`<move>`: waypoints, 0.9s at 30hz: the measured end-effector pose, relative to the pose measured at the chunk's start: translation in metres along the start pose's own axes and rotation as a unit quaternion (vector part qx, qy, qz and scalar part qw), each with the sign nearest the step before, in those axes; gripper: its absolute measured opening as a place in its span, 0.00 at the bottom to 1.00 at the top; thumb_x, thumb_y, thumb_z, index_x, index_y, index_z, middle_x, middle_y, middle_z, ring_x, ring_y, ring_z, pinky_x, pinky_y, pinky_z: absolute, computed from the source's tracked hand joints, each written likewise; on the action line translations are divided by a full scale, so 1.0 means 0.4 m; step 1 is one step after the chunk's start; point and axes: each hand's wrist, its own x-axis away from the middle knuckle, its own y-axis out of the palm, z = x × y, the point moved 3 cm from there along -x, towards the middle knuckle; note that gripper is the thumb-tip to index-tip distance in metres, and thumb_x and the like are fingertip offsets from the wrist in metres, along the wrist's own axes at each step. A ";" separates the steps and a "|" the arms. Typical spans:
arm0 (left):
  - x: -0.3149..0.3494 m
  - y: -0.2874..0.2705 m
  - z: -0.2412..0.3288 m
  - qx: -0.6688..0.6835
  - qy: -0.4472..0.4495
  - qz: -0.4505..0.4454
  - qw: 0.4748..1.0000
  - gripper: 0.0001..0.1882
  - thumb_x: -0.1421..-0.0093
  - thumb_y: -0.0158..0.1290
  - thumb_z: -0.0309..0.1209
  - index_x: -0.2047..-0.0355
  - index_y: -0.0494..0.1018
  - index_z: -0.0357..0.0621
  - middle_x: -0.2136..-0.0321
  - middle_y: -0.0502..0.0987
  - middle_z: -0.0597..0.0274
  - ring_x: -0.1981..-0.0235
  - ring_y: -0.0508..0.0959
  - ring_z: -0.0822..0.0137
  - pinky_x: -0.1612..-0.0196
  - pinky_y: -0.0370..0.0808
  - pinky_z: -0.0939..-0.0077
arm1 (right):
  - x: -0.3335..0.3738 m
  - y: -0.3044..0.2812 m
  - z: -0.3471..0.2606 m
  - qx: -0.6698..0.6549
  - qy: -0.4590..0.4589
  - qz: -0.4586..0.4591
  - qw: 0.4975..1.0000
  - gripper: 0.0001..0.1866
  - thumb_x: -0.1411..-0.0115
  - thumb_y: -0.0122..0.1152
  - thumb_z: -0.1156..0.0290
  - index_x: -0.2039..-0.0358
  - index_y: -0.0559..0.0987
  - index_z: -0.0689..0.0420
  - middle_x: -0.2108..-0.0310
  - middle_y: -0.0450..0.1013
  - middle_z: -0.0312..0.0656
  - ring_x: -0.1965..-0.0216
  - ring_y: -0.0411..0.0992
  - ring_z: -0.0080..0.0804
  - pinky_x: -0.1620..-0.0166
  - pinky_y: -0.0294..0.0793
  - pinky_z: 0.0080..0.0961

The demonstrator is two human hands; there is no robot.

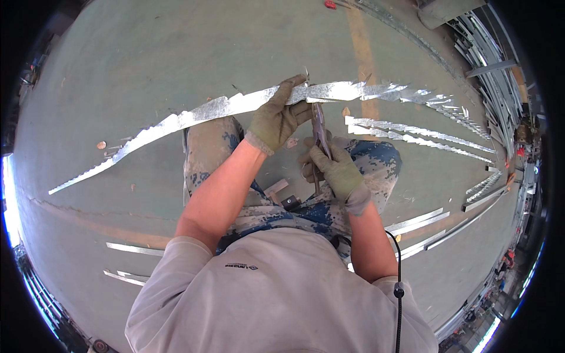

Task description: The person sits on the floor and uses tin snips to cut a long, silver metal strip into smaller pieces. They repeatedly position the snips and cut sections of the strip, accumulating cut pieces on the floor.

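A long, shiny sheet-metal strip (226,106) with notched edges spans the view in front of my knees, its left end low and narrow. My left hand (273,122), in a greenish work glove, is closed on the strip near its middle. In my gloved right hand (341,173) is a pair of tin snips (319,126), handles toward me. The jaws point away from me and reach the strip's near edge, just right of my left fingers. Whether the blades are parted is too small to tell.
Several notched strips (418,130) lie on the floor to the right, with flat strips (415,220) nearer me. More strips (135,249) lie at left. Long metal profiles (485,76) are stacked at the far right. A small red object (330,5) sits at the top.
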 end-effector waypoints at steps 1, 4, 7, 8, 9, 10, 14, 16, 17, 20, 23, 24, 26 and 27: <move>-0.002 0.001 -0.001 0.003 0.001 -0.002 1.000 0.26 0.23 0.46 0.42 0.34 0.63 0.36 0.43 0.75 0.48 0.43 0.79 0.50 0.37 0.77 0.50 | -0.005 -0.001 0.007 0.011 -0.003 0.010 1.000 0.21 0.24 0.54 0.59 0.39 0.74 0.61 0.58 0.78 0.41 0.65 0.76 0.25 0.63 0.79 0.24; 0.001 0.000 0.001 0.009 0.001 -0.003 1.000 0.26 0.23 0.46 0.42 0.34 0.63 0.35 0.44 0.76 0.48 0.43 0.79 0.50 0.37 0.77 0.50 | -0.010 0.000 0.014 0.036 -0.017 0.020 0.999 0.21 0.24 0.54 0.59 0.40 0.74 0.60 0.59 0.78 0.40 0.66 0.75 0.23 0.65 0.77 0.23; 0.000 -0.004 -0.002 0.017 0.000 -0.005 1.000 0.26 0.23 0.47 0.42 0.34 0.63 0.35 0.44 0.76 0.47 0.44 0.79 0.51 0.37 0.77 0.50 | -0.013 0.006 0.008 0.055 -0.027 0.034 0.998 0.20 0.25 0.55 0.58 0.42 0.75 0.60 0.61 0.78 0.39 0.67 0.75 0.23 0.65 0.76 0.22; 0.000 -0.005 -0.003 0.021 0.000 -0.005 1.000 0.26 0.23 0.47 0.41 0.34 0.63 0.35 0.44 0.76 0.47 0.44 0.79 0.51 0.37 0.77 0.50 | -0.014 0.008 0.004 0.062 -0.029 0.040 0.997 0.20 0.25 0.56 0.58 0.43 0.75 0.60 0.61 0.77 0.38 0.67 0.75 0.23 0.65 0.76 0.22; -0.001 -0.007 -0.003 0.020 0.001 -0.007 1.000 0.26 0.23 0.47 0.41 0.34 0.63 0.35 0.44 0.76 0.47 0.44 0.79 0.51 0.37 0.77 0.50 | -0.019 0.008 0.005 0.060 -0.032 0.038 0.997 0.20 0.25 0.56 0.58 0.43 0.75 0.60 0.62 0.77 0.38 0.67 0.74 0.22 0.65 0.76 0.22; -0.002 -0.008 -0.002 0.020 0.003 -0.009 1.000 0.26 0.23 0.47 0.41 0.34 0.63 0.35 0.44 0.76 0.47 0.44 0.79 0.51 0.37 0.77 0.50 | -0.027 0.006 0.009 0.057 -0.036 0.036 0.997 0.19 0.25 0.56 0.58 0.44 0.75 0.59 0.62 0.77 0.37 0.68 0.74 0.22 0.66 0.76 0.22; -0.004 -0.004 -0.005 0.027 0.007 -0.007 1.000 0.27 0.24 0.48 0.42 0.34 0.64 0.35 0.44 0.76 0.48 0.44 0.79 0.51 0.38 0.77 0.50 | -0.034 0.002 0.015 0.065 -0.020 0.051 0.996 0.21 0.25 0.56 0.62 0.39 0.73 0.63 0.66 0.76 0.36 0.71 0.74 0.23 0.67 0.76 0.22; -0.007 -0.005 -0.006 0.023 0.008 -0.016 1.000 0.27 0.24 0.49 0.42 0.35 0.64 0.36 0.45 0.76 0.48 0.44 0.79 0.51 0.38 0.78 0.50 | -0.029 0.004 0.003 0.010 -0.007 0.036 0.999 0.20 0.26 0.58 0.63 0.40 0.74 0.61 0.69 0.73 0.34 0.74 0.70 0.20 0.72 0.71 0.20; -0.008 -0.006 -0.004 0.021 0.010 -0.021 1.000 0.27 0.25 0.49 0.43 0.35 0.64 0.36 0.45 0.76 0.48 0.44 0.79 0.51 0.39 0.78 0.50 | -0.026 0.007 -0.005 -0.017 -0.001 0.027 0.999 0.19 0.27 0.59 0.63 0.41 0.75 0.60 0.70 0.72 0.33 0.75 0.68 0.19 0.74 0.68 0.18; -0.006 -0.009 -0.005 0.022 0.013 -0.011 1.000 0.27 0.25 0.50 0.43 0.35 0.65 0.36 0.45 0.77 0.49 0.45 0.80 0.52 0.39 0.78 0.50 | -0.008 0.007 -0.016 -0.175 0.053 -0.047 0.982 0.15 0.30 0.61 0.66 0.45 0.77 0.56 0.74 0.66 0.30 0.78 0.63 0.15 0.77 0.60 0.18; -0.008 -0.010 -0.009 0.029 0.004 -0.001 1.000 0.25 0.24 0.48 0.42 0.36 0.66 0.36 0.45 0.77 0.50 0.45 0.80 0.53 0.39 0.79 0.51 | -0.017 0.007 -0.010 -0.165 0.047 -0.037 0.984 0.12 0.32 0.63 0.67 0.50 0.77 0.55 0.75 0.63 0.29 0.81 0.59 0.14 0.80 0.54 0.17; -0.009 -0.014 -0.010 0.024 0.004 0.003 1.000 0.25 0.23 0.47 0.42 0.36 0.66 0.36 0.45 0.77 0.51 0.45 0.80 0.54 0.40 0.80 0.52 | -0.018 0.010 -0.013 -0.136 0.049 -0.018 0.989 0.11 0.32 0.63 0.67 0.51 0.77 0.55 0.76 0.63 0.29 0.81 0.59 0.14 0.80 0.53 0.17; -0.011 -0.020 -0.011 0.013 0.005 0.008 1.000 0.24 0.23 0.45 0.42 0.36 0.66 0.36 0.45 0.76 0.52 0.45 0.80 0.54 0.40 0.80 0.52 | -0.018 0.024 -0.026 -0.077 0.052 0.021 0.995 0.10 0.32 0.61 0.69 0.53 0.76 0.55 0.76 0.64 0.29 0.82 0.58 0.15 0.81 0.53 0.16; -0.011 -0.022 -0.013 0.004 0.002 0.016 1.000 0.24 0.22 0.44 0.42 0.36 0.66 0.36 0.45 0.76 0.52 0.46 0.80 0.55 0.41 0.81 0.53 | -0.020 0.029 -0.024 -0.063 0.047 0.036 0.996 0.09 0.33 0.62 0.68 0.54 0.76 0.55 0.77 0.64 0.29 0.83 0.58 0.16 0.82 0.53 0.17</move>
